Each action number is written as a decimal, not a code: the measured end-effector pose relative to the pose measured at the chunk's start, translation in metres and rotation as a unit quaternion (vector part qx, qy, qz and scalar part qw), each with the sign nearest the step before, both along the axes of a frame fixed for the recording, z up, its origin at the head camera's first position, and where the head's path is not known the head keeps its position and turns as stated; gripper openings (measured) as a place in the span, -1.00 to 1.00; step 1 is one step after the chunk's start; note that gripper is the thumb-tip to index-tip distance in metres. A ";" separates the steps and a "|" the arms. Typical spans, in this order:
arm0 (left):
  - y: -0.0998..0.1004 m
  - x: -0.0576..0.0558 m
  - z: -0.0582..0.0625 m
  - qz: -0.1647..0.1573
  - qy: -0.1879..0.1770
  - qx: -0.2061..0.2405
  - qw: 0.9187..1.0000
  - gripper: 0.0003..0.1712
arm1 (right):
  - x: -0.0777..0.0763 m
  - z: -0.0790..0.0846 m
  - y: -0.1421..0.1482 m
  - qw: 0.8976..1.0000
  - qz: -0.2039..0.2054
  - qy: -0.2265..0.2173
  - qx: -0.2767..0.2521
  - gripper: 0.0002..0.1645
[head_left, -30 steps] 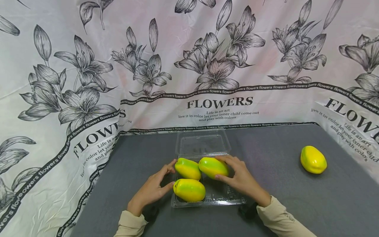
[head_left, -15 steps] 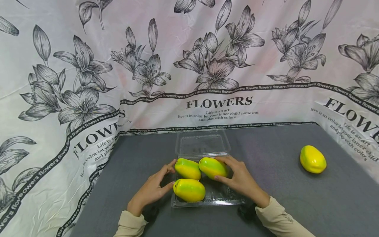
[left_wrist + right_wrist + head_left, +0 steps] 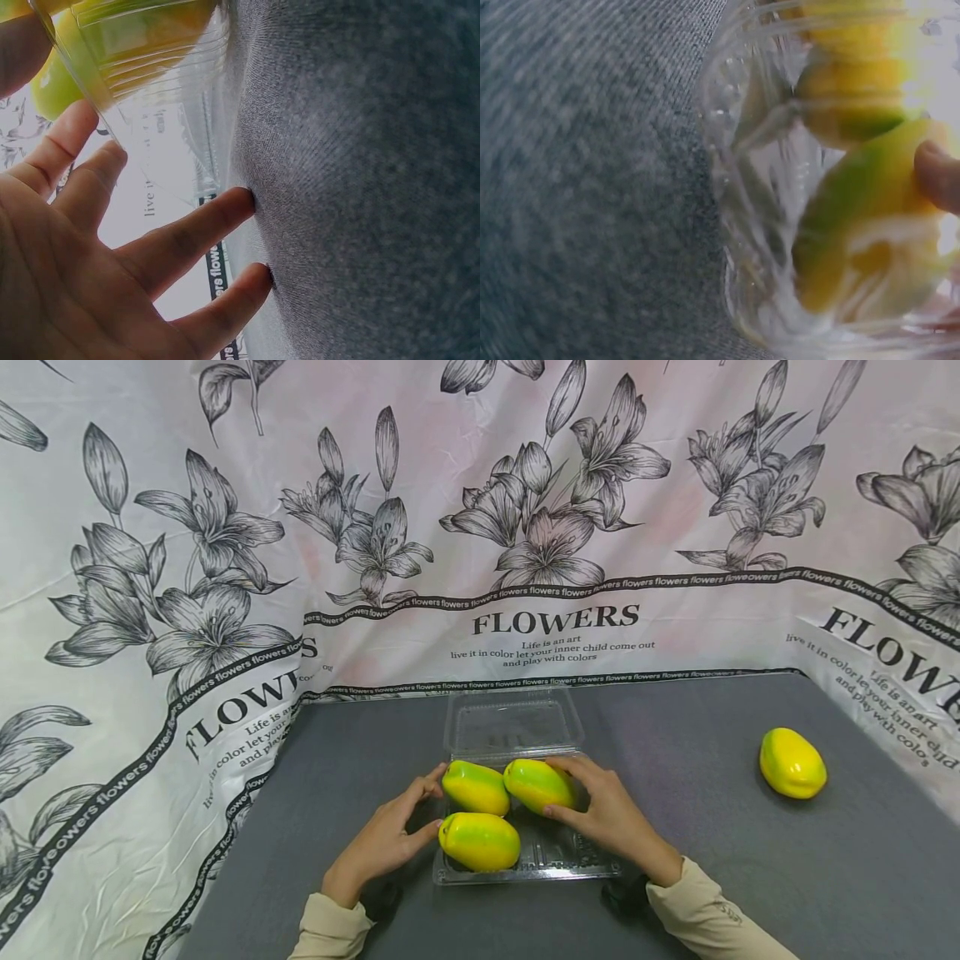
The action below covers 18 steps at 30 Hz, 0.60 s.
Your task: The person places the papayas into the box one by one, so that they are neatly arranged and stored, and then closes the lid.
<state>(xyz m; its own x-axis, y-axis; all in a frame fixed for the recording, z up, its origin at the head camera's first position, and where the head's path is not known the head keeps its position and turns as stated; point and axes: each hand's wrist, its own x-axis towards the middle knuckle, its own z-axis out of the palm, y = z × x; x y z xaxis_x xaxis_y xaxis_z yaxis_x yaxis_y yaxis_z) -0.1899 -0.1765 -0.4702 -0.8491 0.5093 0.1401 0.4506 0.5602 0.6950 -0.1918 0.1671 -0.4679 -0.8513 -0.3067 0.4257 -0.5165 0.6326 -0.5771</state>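
Observation:
A clear plastic clamshell container (image 3: 528, 875) holds three yellow-green mangoes. One mango (image 3: 474, 787) lies at the back left, another mango (image 3: 480, 842) at the front left. At the back right, my right hand (image 3: 609, 814) grips the third mango (image 3: 536, 783) between thumb and fingers; the right wrist view has the thumb (image 3: 939, 178) pressed on its side. My left hand (image 3: 384, 833) is at the container's left side, fingers spread. In the left wrist view two fingertips of that hand (image 3: 112, 255) meet the grey cloth and others are at the container's edge.
The container's transparent lid (image 3: 513, 722) lies folded back toward the wall. A single yellow mango (image 3: 793, 764) rests on the grey table (image 3: 705, 827) far to the right. Flower-printed cloth (image 3: 555, 643) hangs behind and along both sides.

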 end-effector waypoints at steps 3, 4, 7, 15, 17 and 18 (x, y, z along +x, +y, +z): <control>0.000 0.000 0.000 0.001 -0.002 0.004 1.000 -0.60 | 0.000 0.000 0.000 1.000 0.003 -0.003 -0.002 -0.20; 0.000 0.000 0.000 0.001 -0.001 0.006 1.000 -0.60 | 0.000 0.000 -0.001 1.000 0.005 -0.005 -0.004 -0.20; 0.000 0.000 -0.001 0.000 0.001 0.009 1.000 -0.60 | 0.000 0.000 -0.001 1.000 0.009 -0.009 -0.006 -0.21; 0.000 0.001 0.000 -0.001 0.000 0.007 1.000 -0.60 | 0.000 0.000 -0.001 1.000 0.010 -0.015 -0.007 -0.22; 0.000 0.001 0.001 -0.002 0.000 0.008 1.000 -0.60 | 0.000 0.000 0.000 1.000 0.010 -0.014 -0.007 -0.21; 0.000 0.001 0.001 -0.002 0.000 0.007 1.000 -0.60 | 0.000 -0.001 0.000 1.000 0.011 -0.014 -0.007 -0.21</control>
